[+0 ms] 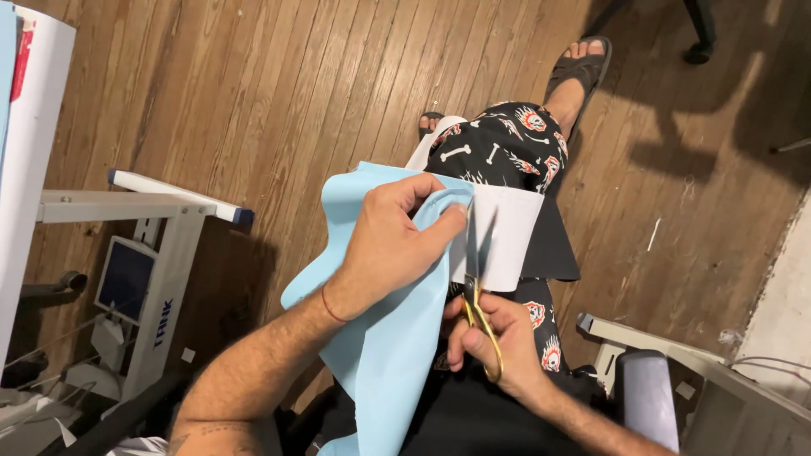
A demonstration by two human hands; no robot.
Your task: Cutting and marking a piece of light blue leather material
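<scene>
My left hand (pixel 390 245) pinches a light blue piece of fabric (pixel 384 355) near its top edge, holding it up over my lap. My right hand (pixel 494 346) grips gold-handled scissors (pixel 476 291), whose dark blades point up into a white strip of material (pixel 507 232) joined to the blue fabric. The blades stand slightly apart at the white strip's lower edge. Black patterned shorts (pixel 507 143) cover my legs below the fabric, and my sandalled foot (pixel 579 72) rests on the wooden floor.
A white metal machine stand (pixel 160 253) with a small screen (pixel 124 279) stands at the left. A white panel (pixel 29 152) runs along the far left edge. A grey chair arm (pixel 646 397) and white frame sit at the lower right. Wooden floorboards (pixel 296 93) lie beneath.
</scene>
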